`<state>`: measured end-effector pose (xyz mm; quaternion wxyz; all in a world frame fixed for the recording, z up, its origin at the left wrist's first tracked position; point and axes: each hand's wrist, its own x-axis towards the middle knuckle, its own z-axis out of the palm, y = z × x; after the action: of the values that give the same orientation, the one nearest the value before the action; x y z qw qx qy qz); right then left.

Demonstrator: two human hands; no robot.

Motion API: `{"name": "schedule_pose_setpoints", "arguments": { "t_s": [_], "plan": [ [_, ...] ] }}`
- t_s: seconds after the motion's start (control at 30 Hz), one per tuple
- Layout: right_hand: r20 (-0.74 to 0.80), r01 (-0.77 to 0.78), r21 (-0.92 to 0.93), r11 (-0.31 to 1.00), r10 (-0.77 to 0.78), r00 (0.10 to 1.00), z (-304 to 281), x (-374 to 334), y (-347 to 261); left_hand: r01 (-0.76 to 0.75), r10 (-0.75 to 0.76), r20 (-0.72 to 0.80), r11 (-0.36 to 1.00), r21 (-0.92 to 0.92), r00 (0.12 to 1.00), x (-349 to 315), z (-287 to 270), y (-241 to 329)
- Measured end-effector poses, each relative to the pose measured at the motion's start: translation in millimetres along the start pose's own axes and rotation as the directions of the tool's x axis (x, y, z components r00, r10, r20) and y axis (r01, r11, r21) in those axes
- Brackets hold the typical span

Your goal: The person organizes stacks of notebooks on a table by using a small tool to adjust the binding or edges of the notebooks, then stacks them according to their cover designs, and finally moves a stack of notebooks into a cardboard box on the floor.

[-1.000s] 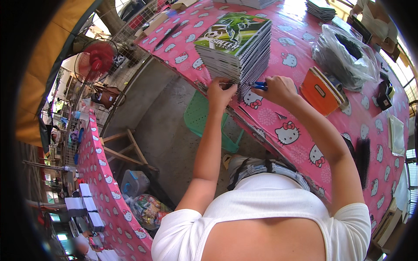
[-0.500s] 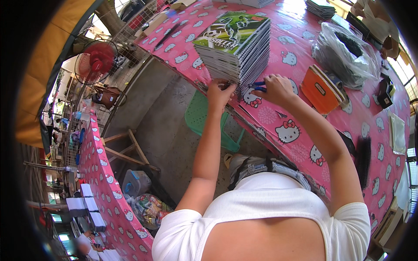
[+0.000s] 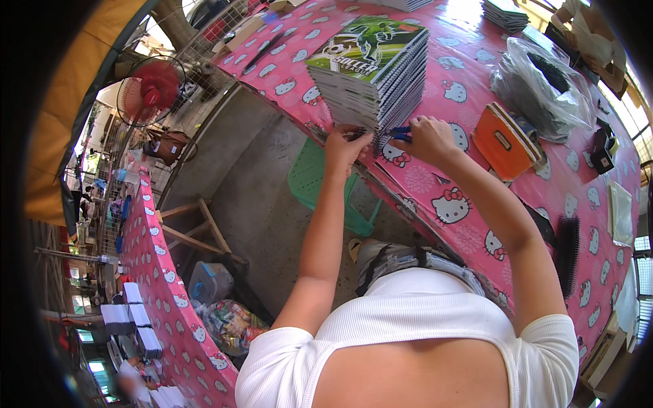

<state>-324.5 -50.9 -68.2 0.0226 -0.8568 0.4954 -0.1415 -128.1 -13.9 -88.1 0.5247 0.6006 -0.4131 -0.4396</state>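
A tall stack of spiral notebooks with green soccer-themed covers stands at the edge of the pink table, wire-bound sides facing right. At its lowest near corner, my left hand pinches the edge of a notebook between thumb and fingers. My right hand is wrapped round a pair of pliers with blue handles. The pliers' jaws point left at the wire binding near the bottom of the stack, close to my left fingertips. Exactly what the jaws touch is too small to tell.
On the pink patterned table to the right lie an orange pouch, a clear plastic bag with dark coils and a black hairbrush. A green stool stands under the edge. A red fan is at far left.
The blue handles of the pliers have come closer together in my right hand. Both hands stay at the stack's bottom corner, and the whole view has shifted slightly.
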Motion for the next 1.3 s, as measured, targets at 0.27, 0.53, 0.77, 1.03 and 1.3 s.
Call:
{"name": "schedule_pose_setpoints", "arguments": {
  "t_s": [0.27, 0.53, 0.77, 1.03, 1.3],
  "plan": [
    [0.031, 0.009, -0.059, 0.998, -0.007, 0.999, 8, 0, 3, -0.027, 0.027, 0.009, 0.999, -0.036, 1.000, 5, 3, -17],
    [0.003, 0.065, -0.133, 0.989, -0.065, 0.998, 15, 3, 2, -0.143, 0.143, 0.009, 0.987, 0.071, 0.990, 11, 6, -24],
    [0.166, -0.001, 0.040, 0.999, -0.006, 0.986, -1, 3, -5, -0.149, 0.155, -0.043, 0.982, 0.116, 0.987, 11, 6, -26],
    [-0.372, 0.162, -0.131, 0.978, -0.200, 0.906, 36, -1, 18, 0.051, -0.052, -0.016, 0.996, -0.078, 0.999, 1, 6, -17],
    [0.170, -0.025, 0.018, 1.000, 0.021, 0.985, 15, 1, -2, -0.011, 0.009, -0.037, 0.999, -0.031, 0.999, 3, 6, -30]
  ]
}}
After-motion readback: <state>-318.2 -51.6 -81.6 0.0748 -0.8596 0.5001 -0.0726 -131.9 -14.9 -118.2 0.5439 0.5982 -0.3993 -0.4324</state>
